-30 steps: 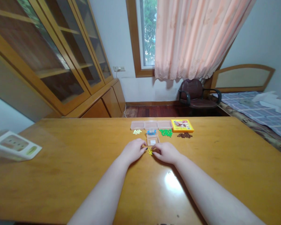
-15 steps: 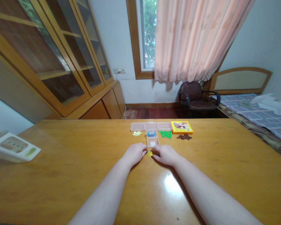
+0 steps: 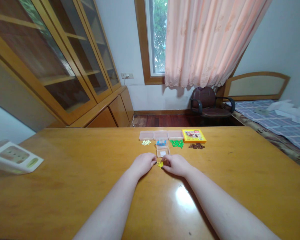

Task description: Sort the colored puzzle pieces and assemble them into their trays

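Note:
Small yellow pieces (image 3: 160, 164) lie in a little pile on the table, between my two hands. My left hand (image 3: 144, 164) rests at the pile's left side, fingers curled and thumb close to the fingertips; anything between them is too small to make out. From the right, my right hand (image 3: 177, 164) reaches in with thumb and forefinger closed at the yellow pieces. Just beyond my fingertips stands an open clear plastic box (image 3: 163, 152) with a white label inside. Blue pieces (image 3: 161, 143) show in its far part.
Clear trays (image 3: 146, 135) line up near the table's far edge. Cream pieces (image 3: 146, 142), green pieces (image 3: 177, 143) and brown pieces (image 3: 196, 146) lie in separate piles. A yellow box (image 3: 194, 136) sits behind the brown ones. A white device (image 3: 17, 156) stands at the left.
My left hand has shifted slightly toward me beside the yellow pile. My right fingers stay at the pile with small movements. The view has tipped a little.

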The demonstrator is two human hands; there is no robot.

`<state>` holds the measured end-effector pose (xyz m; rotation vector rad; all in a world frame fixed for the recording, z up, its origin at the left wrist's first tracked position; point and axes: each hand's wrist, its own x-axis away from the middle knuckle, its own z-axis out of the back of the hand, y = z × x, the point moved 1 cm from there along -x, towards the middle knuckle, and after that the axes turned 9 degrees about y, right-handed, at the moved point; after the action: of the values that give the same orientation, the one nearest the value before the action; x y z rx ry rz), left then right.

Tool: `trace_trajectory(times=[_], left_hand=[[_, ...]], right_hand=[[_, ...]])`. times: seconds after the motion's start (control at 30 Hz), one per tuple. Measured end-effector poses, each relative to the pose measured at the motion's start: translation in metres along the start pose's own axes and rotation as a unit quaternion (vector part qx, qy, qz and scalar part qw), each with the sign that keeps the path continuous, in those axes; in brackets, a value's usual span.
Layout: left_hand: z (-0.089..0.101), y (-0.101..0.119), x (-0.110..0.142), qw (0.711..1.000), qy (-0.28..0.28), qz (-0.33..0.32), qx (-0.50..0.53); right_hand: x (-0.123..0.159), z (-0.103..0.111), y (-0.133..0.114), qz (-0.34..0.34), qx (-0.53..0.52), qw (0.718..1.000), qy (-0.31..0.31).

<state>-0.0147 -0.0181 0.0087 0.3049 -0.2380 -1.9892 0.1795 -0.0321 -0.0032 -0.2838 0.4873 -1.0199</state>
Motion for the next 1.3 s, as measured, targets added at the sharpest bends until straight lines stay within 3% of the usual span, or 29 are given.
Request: trace_trajectory(times=[0.23,0.43,0.6,0.77,0.87,1.03,1.3], left_hand=[[0.003,-0.004,-0.002,1.000,0.006,0.003,0.002],[-0.004,0.001,-0.010,0.991,0.117,0.022,0.067],[-0.016,-0.003,-0.015,0.987,0.118,0.030,0.100],[-0.014,-0.009,-0.014,0.983,0.131,0.042,0.118],[-0.009,-0.008,-0.011,0.987,0.111,0.016,0.118],[0.000,-0.006,-0.005,0.992,0.006,-0.064,0.108],[0.005,-0.006,-0.002,0.994,-0.035,-0.060,0.080]], right_hand=[[-0.003,-0.002,0.005,-0.022,-0.027,0.999,-0.024],[-0.004,-0.004,0.006,-0.028,-0.034,0.999,-0.023],[-0.004,-0.004,0.006,-0.034,-0.037,0.998,-0.028],[-0.005,-0.004,0.006,-0.043,-0.039,0.998,-0.024],[-0.005,-0.006,0.008,-0.041,-0.046,0.998,-0.023],[-0.004,-0.007,0.011,-0.041,-0.045,0.998,-0.016],[-0.005,-0.003,0.008,-0.045,-0.053,0.998,-0.010]])
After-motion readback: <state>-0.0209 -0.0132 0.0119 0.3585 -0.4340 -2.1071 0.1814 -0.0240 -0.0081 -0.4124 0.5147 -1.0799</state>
